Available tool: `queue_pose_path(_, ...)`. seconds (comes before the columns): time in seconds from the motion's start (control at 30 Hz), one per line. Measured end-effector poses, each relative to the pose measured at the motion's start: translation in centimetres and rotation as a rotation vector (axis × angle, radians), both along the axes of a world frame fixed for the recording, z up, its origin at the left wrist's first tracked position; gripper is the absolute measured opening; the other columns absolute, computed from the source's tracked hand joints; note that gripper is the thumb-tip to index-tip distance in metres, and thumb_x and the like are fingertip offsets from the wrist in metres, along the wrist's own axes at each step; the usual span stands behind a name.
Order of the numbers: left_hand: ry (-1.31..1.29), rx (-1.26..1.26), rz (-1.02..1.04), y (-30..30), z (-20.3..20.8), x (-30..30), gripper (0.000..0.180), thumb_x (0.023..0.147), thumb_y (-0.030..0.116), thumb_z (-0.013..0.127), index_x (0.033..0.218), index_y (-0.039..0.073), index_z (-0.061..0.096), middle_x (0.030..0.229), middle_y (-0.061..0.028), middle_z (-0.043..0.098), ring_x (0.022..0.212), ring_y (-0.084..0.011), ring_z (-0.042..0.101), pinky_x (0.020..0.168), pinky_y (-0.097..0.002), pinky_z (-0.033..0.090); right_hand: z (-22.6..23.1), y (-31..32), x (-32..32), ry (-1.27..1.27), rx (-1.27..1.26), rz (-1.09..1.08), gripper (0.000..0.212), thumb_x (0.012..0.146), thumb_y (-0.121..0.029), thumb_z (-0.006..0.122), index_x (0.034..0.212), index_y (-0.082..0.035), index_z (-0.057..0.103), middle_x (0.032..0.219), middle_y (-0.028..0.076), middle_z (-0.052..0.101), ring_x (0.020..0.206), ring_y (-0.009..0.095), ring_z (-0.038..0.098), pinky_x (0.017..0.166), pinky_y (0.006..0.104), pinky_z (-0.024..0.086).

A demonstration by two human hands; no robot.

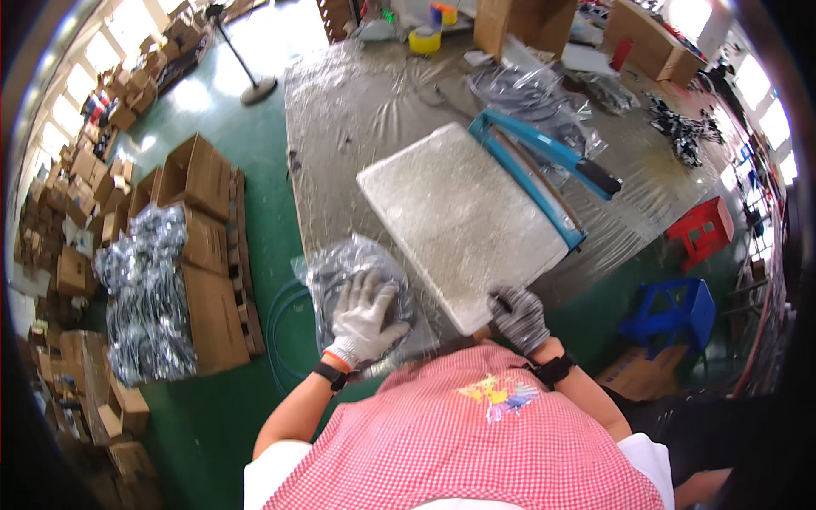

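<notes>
Taking the clock as centred on the pale, rough-topped rectangular slab (463, 225) on the plastic-covered grey table (331, 127), 12 being the far side.

The bag that matters, a clear crinkly plastic bag with grey contents (344, 259), is at about 8 o'clock, by the table's near left corner. The left hand (367, 319), in a white knit glove with an orange cuff, is on it, palm down, fingers and thumb a bit spread, so that grip is more of a press than a pinch. Right hand (518, 319), in a dark grey streaky knit glove, is at 5 o'clock by the slab's near edge, fingers curled. Can't tell if that grip is pinching the edge or just resting there.

I'd call this step steadying and flattening the bag. My two cents: keep the palm broad and push gently from the middle outward, since loose film would probably slide or bunch if you poked with fingertips. Bag's close to the edge, so I'd favour pressure toward 2 o'clock, not toward 8, or it could slip off. Gloves likely feel clumsy on thin film; gather a proper fold before lifting.

Also mind the blue metal bar-shaped device with a black-handled lever (531, 178) along 2 to 3 o'clock: its arm's up, so I'd keep fingers out of that gap.
</notes>
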State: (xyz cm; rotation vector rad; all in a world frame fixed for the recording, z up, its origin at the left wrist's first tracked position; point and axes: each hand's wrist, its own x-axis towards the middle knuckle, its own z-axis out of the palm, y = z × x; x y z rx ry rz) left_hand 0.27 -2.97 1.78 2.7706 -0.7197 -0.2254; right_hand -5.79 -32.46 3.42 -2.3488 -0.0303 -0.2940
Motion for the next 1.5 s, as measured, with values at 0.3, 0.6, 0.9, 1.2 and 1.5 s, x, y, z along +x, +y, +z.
queue_pose_path(0.3,-0.082,-0.232,-0.182,-0.2,-0.5,-0.8,0.065,0.071,0.048,0.067,0.122,0.011,0.053,0.13,-0.0217,0.046,0.127,-0.0403,0.038,0.109,-0.0565,0.022,-1.1,-0.6,0.2,0.172,0.157,-0.071,0.016,0.083,-0.013,0.064,0.093,-0.001,0.066,0.077,0.016,0.065,0.069,0.026,0.065,0.064,0.0332,0.051)
queue_pose_path(0.6,-0.364,-0.146,0.076,-2.1,-2.8,2.3,0.061,0.078,0.047,0.06,0.121,0.004,0.052,0.128,-0.0218,0.048,0.124,-0.041,0.039,0.11,-0.0555,0.019,-0.5,0.7,0.7,0.14,0.036,-0.014,0.014,0.081,-0.014,0.064,0.091,-0.004,0.066,0.078,0.016,0.064,0.071,0.033,0.063,0.064,0.0385,0.05)
queue_pose_path(0.9,-0.316,-0.162,-0.02,-1.9,-1.6,2.1,0.056,0.069,0.039,0.069,0.111,0.004,0.054,0.116,-0.017,0.052,0.118,-0.0382,0.043,0.11,-0.0559,0.021,-1.0,-1.7,-0.8,0.0,-0.061,-0.191,0.016,0.081,-0.018,0.063,0.091,-0.007,0.066,0.083,0.016,0.066,0.075,0.033,0.064,0.067,0.0394,0.052)
queue_pose_path(1.2,-0.397,-0.425,0.156,-8.4,0.6,5.5,0.052,0.068,0.024,0.071,0.113,0.005,0.053,0.117,-0.0191,0.054,0.113,-0.0416,0.048,0.104,-0.0555,0.03,-2.8,-17.6,3.1,-0.005,0.825,-0.89,0.009,0.087,-0.015,0.062,0.089,-0.007,0.064,0.065,0.0,0.059,0.053,0.01,0.056,0.048,0.0257,0.046)
queue_pose_path(1.5,-0.403,-0.262,0.151,-18.4,0.9,10.8,0.057,0.067,0.029,0.074,0.113,0.005,0.052,0.116,-0.0194,0.052,0.112,-0.0404,0.047,0.103,-0.058,0.03,-0.9,-32.2,23.4,0.057,1.087,-0.716,0.01,0.087,-0.02,0.063,0.092,-0.011,0.064,0.065,0.0,0.06,0.053,0.011,0.056,0.046,0.0283,0.048)
